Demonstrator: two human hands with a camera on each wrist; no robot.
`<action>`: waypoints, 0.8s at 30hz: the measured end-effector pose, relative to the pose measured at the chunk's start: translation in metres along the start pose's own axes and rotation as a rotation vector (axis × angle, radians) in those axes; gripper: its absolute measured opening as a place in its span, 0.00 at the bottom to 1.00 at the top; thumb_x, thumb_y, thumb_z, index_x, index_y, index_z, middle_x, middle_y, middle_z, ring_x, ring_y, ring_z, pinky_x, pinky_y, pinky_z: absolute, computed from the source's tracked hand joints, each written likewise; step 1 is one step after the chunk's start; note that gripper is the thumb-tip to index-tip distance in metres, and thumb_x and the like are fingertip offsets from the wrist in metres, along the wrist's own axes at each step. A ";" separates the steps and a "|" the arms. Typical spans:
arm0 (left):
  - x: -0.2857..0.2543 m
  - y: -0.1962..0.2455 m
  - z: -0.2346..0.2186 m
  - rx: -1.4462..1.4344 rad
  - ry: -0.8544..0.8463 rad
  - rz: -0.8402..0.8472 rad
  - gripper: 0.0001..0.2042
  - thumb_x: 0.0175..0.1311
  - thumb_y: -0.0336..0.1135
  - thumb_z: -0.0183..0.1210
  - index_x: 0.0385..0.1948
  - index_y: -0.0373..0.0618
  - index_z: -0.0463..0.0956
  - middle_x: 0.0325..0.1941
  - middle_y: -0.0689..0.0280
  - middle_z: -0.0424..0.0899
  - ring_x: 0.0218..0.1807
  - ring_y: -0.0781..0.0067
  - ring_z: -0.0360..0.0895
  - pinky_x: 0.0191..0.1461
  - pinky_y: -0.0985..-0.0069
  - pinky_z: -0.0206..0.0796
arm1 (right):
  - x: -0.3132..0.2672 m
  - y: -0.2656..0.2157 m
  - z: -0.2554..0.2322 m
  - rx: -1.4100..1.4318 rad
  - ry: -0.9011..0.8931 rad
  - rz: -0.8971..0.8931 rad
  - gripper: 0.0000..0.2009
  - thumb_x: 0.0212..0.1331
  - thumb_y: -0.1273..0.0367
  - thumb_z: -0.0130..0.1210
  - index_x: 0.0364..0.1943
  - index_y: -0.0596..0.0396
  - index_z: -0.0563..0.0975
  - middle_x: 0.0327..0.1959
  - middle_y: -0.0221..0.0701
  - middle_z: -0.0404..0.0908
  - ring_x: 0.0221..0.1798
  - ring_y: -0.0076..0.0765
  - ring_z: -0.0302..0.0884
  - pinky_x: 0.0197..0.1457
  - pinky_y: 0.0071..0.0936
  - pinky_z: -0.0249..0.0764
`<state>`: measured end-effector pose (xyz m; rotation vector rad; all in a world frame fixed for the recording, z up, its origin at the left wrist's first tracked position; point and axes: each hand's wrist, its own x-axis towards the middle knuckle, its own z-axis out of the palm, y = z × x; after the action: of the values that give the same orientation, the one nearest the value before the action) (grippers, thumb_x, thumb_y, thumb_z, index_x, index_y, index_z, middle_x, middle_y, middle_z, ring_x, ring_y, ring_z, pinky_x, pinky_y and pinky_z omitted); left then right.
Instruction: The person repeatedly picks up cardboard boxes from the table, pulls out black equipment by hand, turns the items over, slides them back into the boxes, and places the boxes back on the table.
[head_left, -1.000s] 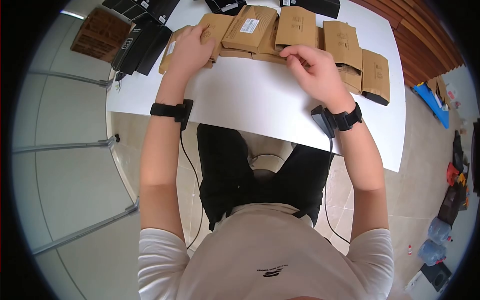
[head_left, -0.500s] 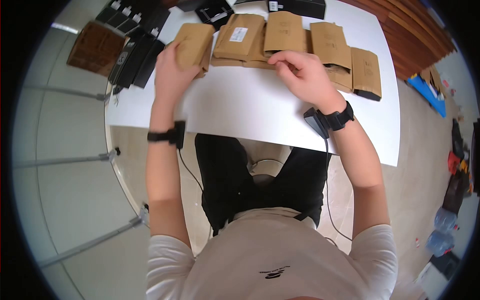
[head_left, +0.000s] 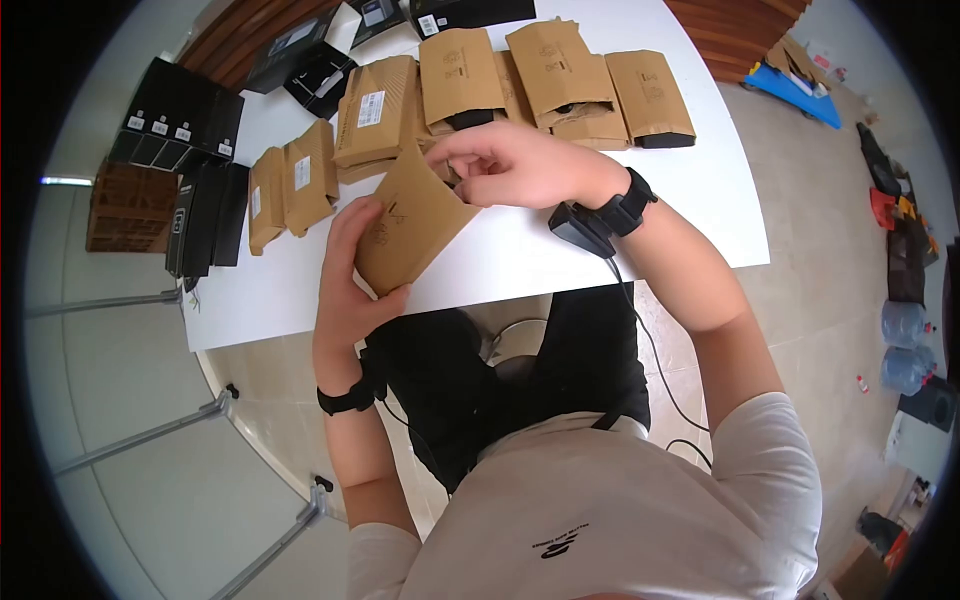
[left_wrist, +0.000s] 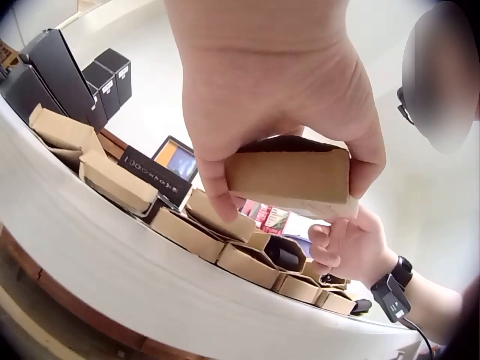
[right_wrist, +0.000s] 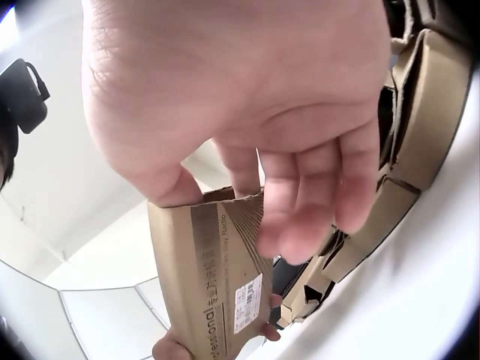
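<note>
My left hand (head_left: 345, 285) grips a brown cardboard box (head_left: 405, 225) from its sides and holds it tilted near the table's front edge. In the left wrist view, the box (left_wrist: 289, 176) sits between thumb and fingers. Printed lettering and a white label mark its face in the right wrist view. At the box's upper, open end is my right hand (head_left: 525, 165). Its thumb and index finger dip behind the rim, while the other fingers hang loosely curled in front of the printed face. I cannot tell whether the right fingertips pinch anything; the box's inside is hidden.
Several more brown boxes stand in a row behind, such as a labelled one (head_left: 375, 115) and one at the right end (head_left: 650, 95). Two small brown boxes (head_left: 310, 175) lie at the left. Black boxes (head_left: 180, 115) are stacked at the left corner of the white table (head_left: 700, 220).
My left hand has lifted the cardboard box from the left of the row and brought it nearer, tilted. The right hand has left the row and met its open end. The head view has turned.
</note>
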<state>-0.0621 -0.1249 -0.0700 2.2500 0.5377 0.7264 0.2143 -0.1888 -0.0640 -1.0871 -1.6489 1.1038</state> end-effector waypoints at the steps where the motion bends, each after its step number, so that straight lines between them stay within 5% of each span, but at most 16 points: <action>1: 0.002 -0.001 0.004 0.007 0.000 0.028 0.38 0.38 0.24 0.65 0.61 0.43 0.68 0.65 0.58 0.66 0.68 0.56 0.64 0.71 0.64 0.56 | -0.001 0.001 -0.003 0.056 -0.036 0.033 0.19 0.59 0.75 0.52 0.56 0.60 0.76 0.23 0.20 0.69 0.27 0.17 0.68 0.35 0.18 0.70; 12: -0.015 -0.049 0.031 -0.499 0.261 -0.044 0.41 0.42 0.29 0.65 0.65 0.39 0.59 0.63 0.60 0.66 0.67 0.63 0.64 0.69 0.67 0.58 | 0.002 0.002 -0.002 0.105 -0.053 0.162 0.16 0.61 0.71 0.55 0.51 0.64 0.77 0.21 0.23 0.76 0.24 0.18 0.73 0.31 0.19 0.69; 24: -0.010 -0.045 0.027 -0.471 0.103 -0.029 0.39 0.41 0.29 0.67 0.63 0.39 0.61 0.61 0.62 0.67 0.62 0.65 0.65 0.67 0.69 0.57 | 0.007 0.014 0.005 -0.059 -0.081 0.317 0.07 0.56 0.71 0.56 0.35 0.61 0.79 0.18 0.27 0.78 0.20 0.21 0.76 0.27 0.20 0.71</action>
<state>-0.0601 -0.1141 -0.1219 1.7724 0.3965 0.8569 0.2108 -0.1801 -0.0775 -1.3927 -1.6163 1.3216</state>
